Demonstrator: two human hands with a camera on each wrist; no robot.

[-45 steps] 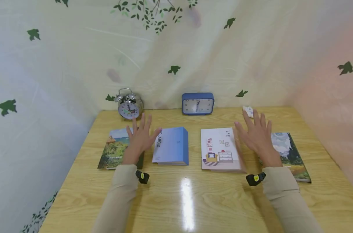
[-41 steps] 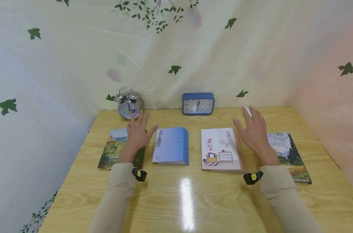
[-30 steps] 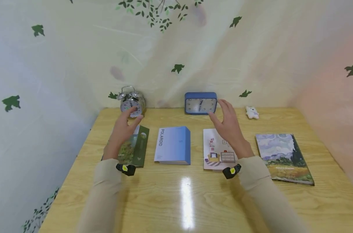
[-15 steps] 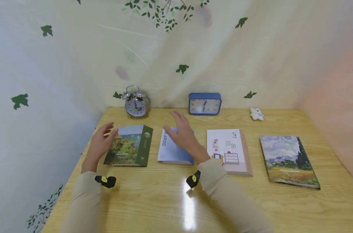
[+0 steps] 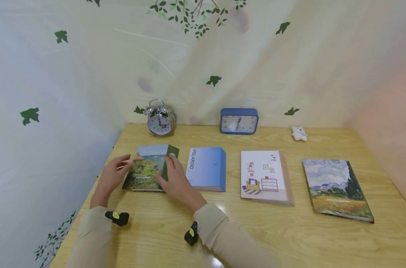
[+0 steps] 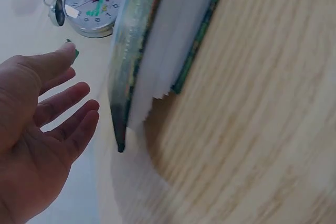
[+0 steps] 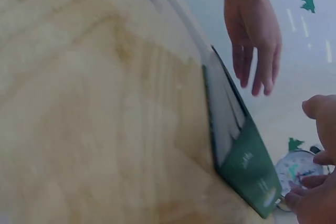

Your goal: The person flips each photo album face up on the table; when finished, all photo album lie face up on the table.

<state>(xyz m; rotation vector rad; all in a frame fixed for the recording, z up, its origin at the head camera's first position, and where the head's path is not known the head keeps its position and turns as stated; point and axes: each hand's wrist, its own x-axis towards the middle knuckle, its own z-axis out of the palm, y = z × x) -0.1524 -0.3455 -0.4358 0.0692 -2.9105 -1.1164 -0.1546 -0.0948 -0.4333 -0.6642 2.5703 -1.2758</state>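
Note:
A thick photo album point(image 5: 146, 167) with a garden-and-sea picture and a green spine lies at the table's left. My left hand point(image 5: 110, 178) is held at its left side, fingers loosely bent. In the left wrist view, a gap separates that hand point(image 6: 42, 114) from the album point(image 6: 123, 72). My right hand point(image 5: 179, 184) reaches over the right part of the album, fingers by the green spine. In the right wrist view, the right hand point(image 7: 320, 192) is close to the spine point(image 7: 252, 169); whether it touches cannot be told. Neither hand holds anything.
To the right lie a blue POLAROID album point(image 5: 206, 167), a white album point(image 5: 264, 175) with a furniture drawing, and a landscape album point(image 5: 337, 188). Behind stand a silver alarm clock point(image 5: 160, 121), a blue clock point(image 5: 239, 122) and a small white bear figure point(image 5: 299, 133).
Both hands have moved left and lower. The right hand has crossed from the right-hand album to the leftmost one; the left hand has shifted off that album to its left side. The view turned slightly.

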